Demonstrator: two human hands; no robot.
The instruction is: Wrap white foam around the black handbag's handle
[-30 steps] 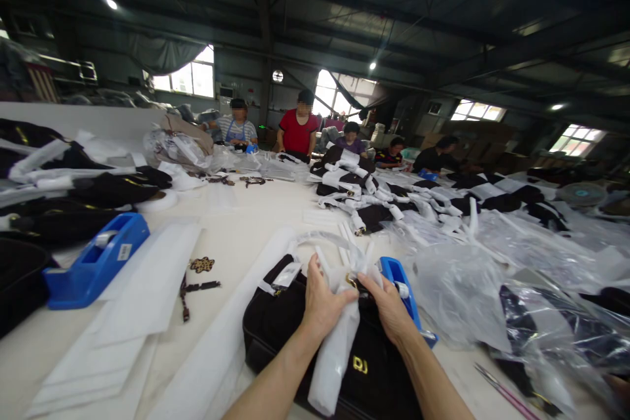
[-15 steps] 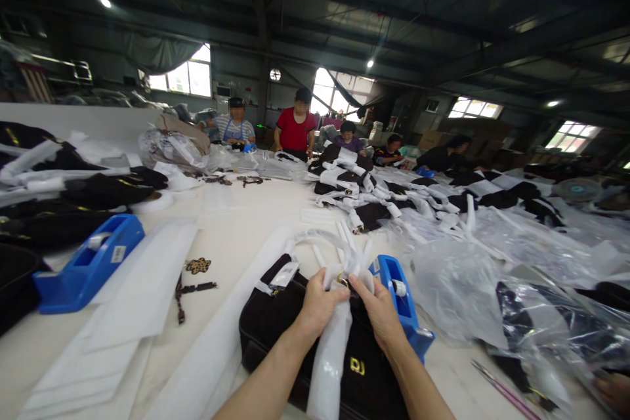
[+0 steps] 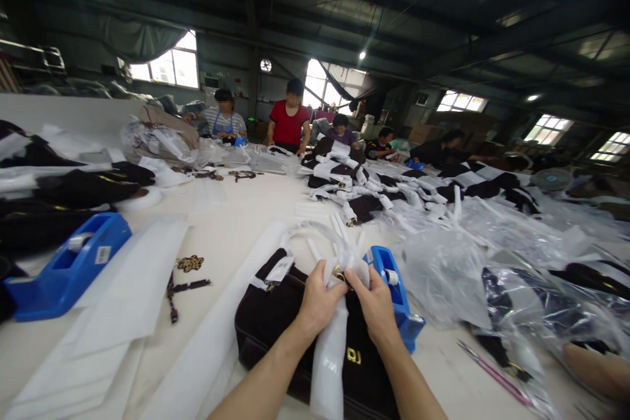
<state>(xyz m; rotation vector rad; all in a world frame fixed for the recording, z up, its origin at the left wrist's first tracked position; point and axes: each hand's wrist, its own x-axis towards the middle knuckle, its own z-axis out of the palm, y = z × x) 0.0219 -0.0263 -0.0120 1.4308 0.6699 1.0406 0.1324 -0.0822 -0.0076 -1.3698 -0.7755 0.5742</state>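
A black handbag (image 3: 270, 315) with gold lettering lies in front of me. Its strap (image 3: 329, 361) is wrapped in white foam and runs down over the bag. My left hand (image 3: 319, 298) pinches the wrapped strap beside a gold ring (image 3: 338, 273). From the other side my right hand (image 3: 371, 302) grips the same spot, its thumb against the metal. Fingertips of both hands are partly hidden by the wrapping. A small tag (image 3: 279, 270) rests on the bag's upper left. Just behind my right hand stands a blue tape dispenser (image 3: 401, 302).
Foam sheets (image 3: 98, 354) and a second blue dispenser (image 3: 69, 269) lie left, near a dark chain charm (image 3: 189, 264). Wrapped black bags (image 3: 339, 170) pile up ahead. Pink-handled tweezers (image 3: 497, 374) and another person's arm (image 3: 598, 367) are at right. Several people sit or stand beyond the table.
The view has turned slightly right, so the scene sits further left. My hands stay on the strap by the ring. At right, the other person's arm has come further into view.
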